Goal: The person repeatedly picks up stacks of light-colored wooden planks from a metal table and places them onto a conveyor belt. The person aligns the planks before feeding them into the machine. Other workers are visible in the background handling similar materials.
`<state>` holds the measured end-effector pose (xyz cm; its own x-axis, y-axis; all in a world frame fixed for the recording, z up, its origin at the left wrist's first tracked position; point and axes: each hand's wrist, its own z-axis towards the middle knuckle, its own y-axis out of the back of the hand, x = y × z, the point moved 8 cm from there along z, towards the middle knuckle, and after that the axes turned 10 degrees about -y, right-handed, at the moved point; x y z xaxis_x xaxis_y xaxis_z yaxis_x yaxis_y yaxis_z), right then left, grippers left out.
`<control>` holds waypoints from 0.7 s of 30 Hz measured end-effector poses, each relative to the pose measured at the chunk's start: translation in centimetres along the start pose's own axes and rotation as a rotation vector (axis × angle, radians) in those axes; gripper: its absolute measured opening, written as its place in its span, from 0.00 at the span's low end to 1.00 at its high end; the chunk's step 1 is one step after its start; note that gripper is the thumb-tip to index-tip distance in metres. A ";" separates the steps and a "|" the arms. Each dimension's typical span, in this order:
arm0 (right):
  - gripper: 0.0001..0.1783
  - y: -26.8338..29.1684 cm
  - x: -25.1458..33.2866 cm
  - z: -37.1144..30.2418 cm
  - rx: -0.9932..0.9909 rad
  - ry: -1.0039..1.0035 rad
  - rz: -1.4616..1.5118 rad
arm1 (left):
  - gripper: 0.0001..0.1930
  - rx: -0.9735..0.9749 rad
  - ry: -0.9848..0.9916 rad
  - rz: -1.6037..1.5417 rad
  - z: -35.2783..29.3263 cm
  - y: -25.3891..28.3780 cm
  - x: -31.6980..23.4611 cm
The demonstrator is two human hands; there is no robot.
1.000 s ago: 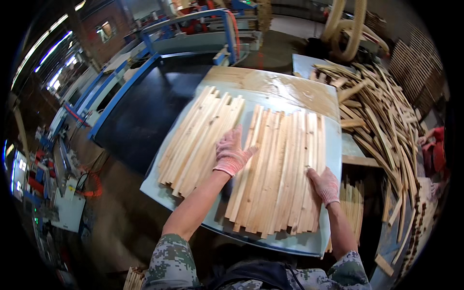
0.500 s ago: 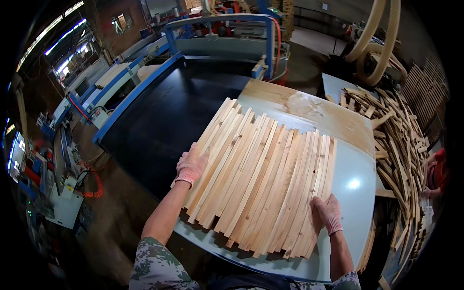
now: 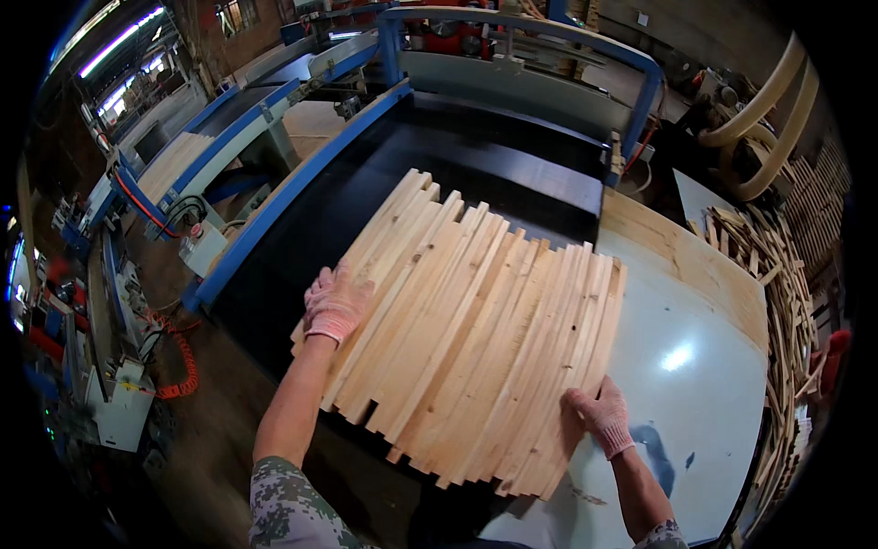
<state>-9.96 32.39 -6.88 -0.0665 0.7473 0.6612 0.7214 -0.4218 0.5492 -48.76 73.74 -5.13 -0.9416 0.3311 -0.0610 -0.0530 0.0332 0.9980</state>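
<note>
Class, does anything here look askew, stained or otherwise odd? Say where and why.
The wooden strips end unevenly, leaving jagged edges. A dark blotch also stands out on the pale tabletop near the right hand.

A woodworking workshop or factory floor. Pale wooden strips (image 3: 476, 339) lie side by side near the centre, next to a blue-framed machine (image 3: 498, 84) with a black bed (image 3: 352, 197). Right, loose wood sticks (image 3: 782, 320) pile up below a thick beige hose (image 3: 770, 91). Left, a coiled orange-red line (image 3: 190, 366); far left, tube lights (image 3: 123, 42).
</note>
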 end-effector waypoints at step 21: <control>0.39 -24.8 17.1 2.9 0.318 0.209 0.259 | 0.48 -0.067 0.080 0.042 8.4 1.4 15.3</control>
<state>-27.02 57.10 -10.73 0.0298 0.5043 0.8630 0.9062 -0.3780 0.1896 -60.49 86.76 -4.81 -0.9670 0.2541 -0.0206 -0.0327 -0.0435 0.9985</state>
